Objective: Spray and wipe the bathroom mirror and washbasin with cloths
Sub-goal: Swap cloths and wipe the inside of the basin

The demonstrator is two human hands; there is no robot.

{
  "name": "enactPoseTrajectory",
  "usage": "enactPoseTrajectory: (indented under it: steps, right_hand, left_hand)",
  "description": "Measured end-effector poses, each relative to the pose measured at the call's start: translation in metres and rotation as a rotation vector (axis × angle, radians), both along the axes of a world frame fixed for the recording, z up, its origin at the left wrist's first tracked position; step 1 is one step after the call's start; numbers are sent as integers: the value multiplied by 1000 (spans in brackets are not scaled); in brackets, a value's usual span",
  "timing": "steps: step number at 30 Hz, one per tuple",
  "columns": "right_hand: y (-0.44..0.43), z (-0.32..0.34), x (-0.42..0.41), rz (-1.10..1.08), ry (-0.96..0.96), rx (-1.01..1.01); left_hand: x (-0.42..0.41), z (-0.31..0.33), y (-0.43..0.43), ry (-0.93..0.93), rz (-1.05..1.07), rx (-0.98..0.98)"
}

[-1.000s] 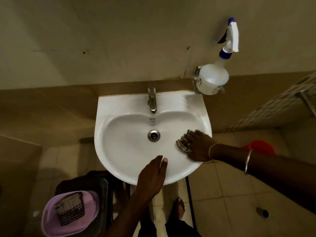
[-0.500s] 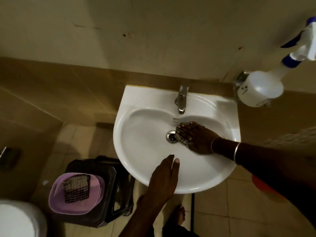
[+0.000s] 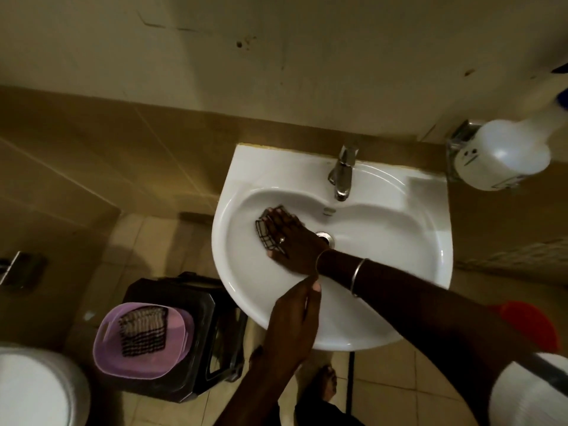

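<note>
A white washbasin (image 3: 399, 241) hangs on the tiled wall, with a chrome tap (image 3: 343, 173) at its back and a drain (image 3: 326, 238) in the middle. My right hand (image 3: 292, 241) presses a checked cloth (image 3: 265, 230) flat against the left inner side of the bowl. My left hand (image 3: 293, 324) rests on the basin's front rim, fingers together, holding nothing. A white spray bottle (image 3: 504, 152) with a blue top sits in a wall holder to the right of the basin. No mirror is in view.
A purple tub (image 3: 104, 348) with a second checked cloth (image 3: 143, 330) stands on a dark stool (image 3: 199, 348) left of the basin. A red bucket (image 3: 531, 324) is on the floor at right. A white round object (image 3: 33, 392) fills the bottom left corner. My foot (image 3: 327, 382) is under the basin.
My right hand has slid the cloth from the bowl's right side, across the drain, to the left side. The view has shifted left. My left hand stays on the front rim.
</note>
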State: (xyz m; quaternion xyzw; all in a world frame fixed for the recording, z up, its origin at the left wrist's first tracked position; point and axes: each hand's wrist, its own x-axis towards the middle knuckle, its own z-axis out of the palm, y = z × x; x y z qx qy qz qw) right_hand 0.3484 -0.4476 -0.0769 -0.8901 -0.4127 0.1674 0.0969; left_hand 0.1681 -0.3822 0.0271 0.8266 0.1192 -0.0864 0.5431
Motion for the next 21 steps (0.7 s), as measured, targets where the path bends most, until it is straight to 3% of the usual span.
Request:
enactPoseTrajectory:
  steps: [6,12,17,21]
  right_hand:
    - [-97,2,-3,107,-98,-253]
    - [-171,32,-28,-43,-107,-414]
    - [-180,57,-62,-257,-12,-503]
    - [-176,83,-94,-281,36,-575]
  left_hand:
    - [10,3,14,78,-64,43]
    - [18,9,11,150,-109,4]
    - [17,14,14,220,-129,-101]
    - [18,18,29,243,-113,-145]
